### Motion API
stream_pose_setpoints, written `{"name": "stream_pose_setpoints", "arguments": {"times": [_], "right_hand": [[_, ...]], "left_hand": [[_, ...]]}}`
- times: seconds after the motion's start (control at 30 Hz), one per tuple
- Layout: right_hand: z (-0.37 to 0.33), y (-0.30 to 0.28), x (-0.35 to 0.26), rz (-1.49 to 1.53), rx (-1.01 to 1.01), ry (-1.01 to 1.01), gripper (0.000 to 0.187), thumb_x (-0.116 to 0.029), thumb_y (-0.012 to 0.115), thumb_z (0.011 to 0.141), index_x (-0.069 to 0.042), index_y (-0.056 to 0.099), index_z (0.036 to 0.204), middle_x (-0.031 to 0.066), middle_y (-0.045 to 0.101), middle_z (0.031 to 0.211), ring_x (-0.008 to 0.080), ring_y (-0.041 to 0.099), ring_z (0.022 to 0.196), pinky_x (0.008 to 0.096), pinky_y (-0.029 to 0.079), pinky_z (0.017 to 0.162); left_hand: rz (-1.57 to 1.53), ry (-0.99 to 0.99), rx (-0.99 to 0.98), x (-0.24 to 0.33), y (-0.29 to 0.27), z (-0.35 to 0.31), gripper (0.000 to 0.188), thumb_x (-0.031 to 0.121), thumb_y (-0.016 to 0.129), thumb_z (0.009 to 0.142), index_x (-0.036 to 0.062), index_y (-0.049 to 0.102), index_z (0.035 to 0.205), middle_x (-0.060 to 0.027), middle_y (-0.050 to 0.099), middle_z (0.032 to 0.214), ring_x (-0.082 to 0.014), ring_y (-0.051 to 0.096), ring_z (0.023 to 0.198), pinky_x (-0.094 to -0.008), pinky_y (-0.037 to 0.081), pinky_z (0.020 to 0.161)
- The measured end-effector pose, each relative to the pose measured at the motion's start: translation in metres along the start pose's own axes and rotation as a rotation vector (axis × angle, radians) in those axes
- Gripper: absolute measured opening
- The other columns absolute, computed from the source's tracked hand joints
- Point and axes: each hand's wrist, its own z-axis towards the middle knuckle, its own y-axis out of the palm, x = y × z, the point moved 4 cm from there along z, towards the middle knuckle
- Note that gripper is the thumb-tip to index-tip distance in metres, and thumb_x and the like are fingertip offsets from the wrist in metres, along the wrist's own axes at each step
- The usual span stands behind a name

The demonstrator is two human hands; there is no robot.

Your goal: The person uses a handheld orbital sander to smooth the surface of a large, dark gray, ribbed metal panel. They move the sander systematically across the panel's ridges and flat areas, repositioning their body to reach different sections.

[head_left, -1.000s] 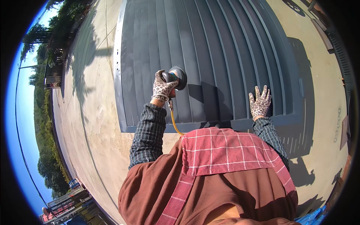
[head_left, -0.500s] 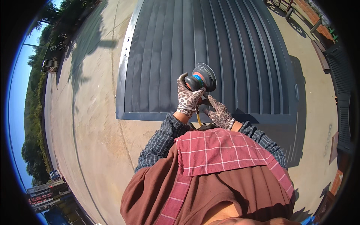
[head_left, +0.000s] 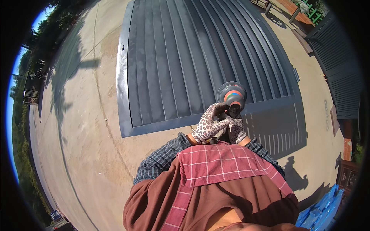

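Observation:
A round sander (head_left: 232, 92) with a wide dark pad and red and blue bands is held up before my body, over the near edge of a dark grey slatted metal panel (head_left: 169, 61). My left hand (head_left: 209, 125), in a leopard-print glove, is closed on the sander's dark grip from the left. My right hand (head_left: 236, 130), gloved alike, is closed round the lower end of the same grip. The two hands touch, and some right fingers are hidden behind the tool and the left glove. The sander's pad faces away from me.
The panel lies over a concrete floor (head_left: 88, 146) and casts a striped shadow to its right. Another dark slatted panel (head_left: 335, 61) stands at the right. Blue plastic sheeting (head_left: 322, 210) lies at the lower right. A wooden bench (head_left: 302, 41) is at the far right.
My hands and the sander have moved right and nearer to me. My right hand, apart from the tool before, has closed on its grip. The view has turned toward the right.

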Motion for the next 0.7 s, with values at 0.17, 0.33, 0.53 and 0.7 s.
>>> {"name": "stream_pose_setpoints", "arguments": {"times": [0.17,0.33,0.53,0.7], "right_hand": [[-0.019,0.023,-0.021,-0.008,-0.114,-0.033,0.036,-0.012,0.086,0.085,-0.004,0.071,0.116,0.0045,0.074,0.107,0.0157,0.071,0.098,0.0306,0.058,0.087],[-0.032,0.081,-0.033,-0.402,-0.554,-0.075,0.057,-0.023,0.092,0.079,-0.005,0.063,0.125,0.0062,0.071,0.116,0.0204,0.070,0.106,0.0347,0.058,0.091],[-0.108,0.132,-0.002,-0.686,-0.932,-0.070,0.070,-0.025,0.090,0.079,-0.009,0.059,0.139,0.0106,0.070,0.126,0.0224,0.066,0.118,0.0394,0.052,0.104],[-0.132,0.133,0.001,-0.739,-0.618,-0.193,0.075,-0.024,0.092,0.077,-0.003,0.055,0.139,0.0131,0.067,0.129,0.0217,0.066,0.118,0.0369,0.053,0.103]], "left_hand": [[-0.253,-0.211,-0.120,-0.028,-0.030,-0.052,0.035,0.014,0.074,0.096,0.0026,0.060,0.126,-0.0057,0.067,0.117,-0.0133,0.062,0.109,-0.0339,0.052,0.097],[-0.329,-0.192,-0.211,-0.041,-0.024,-0.102,0.053,0.017,0.076,0.096,0.0078,0.055,0.143,-0.0058,0.065,0.127,-0.0151,0.061,0.116,-0.0328,0.053,0.096],[-0.194,-0.198,0.245,-0.082,-0.029,-0.214,0.030,0.009,0.070,0.095,0.0030,0.063,0.124,-0.0093,0.068,0.112,-0.0166,0.068,0.096,-0.0335,0.057,0.082],[0.151,-0.175,0.459,-0.040,-0.041,-0.237,0.019,0.018,0.070,0.097,0.0002,0.066,0.099,-0.0046,0.067,0.071,-0.0142,0.066,0.067,-0.0326,0.052,0.060]]}}
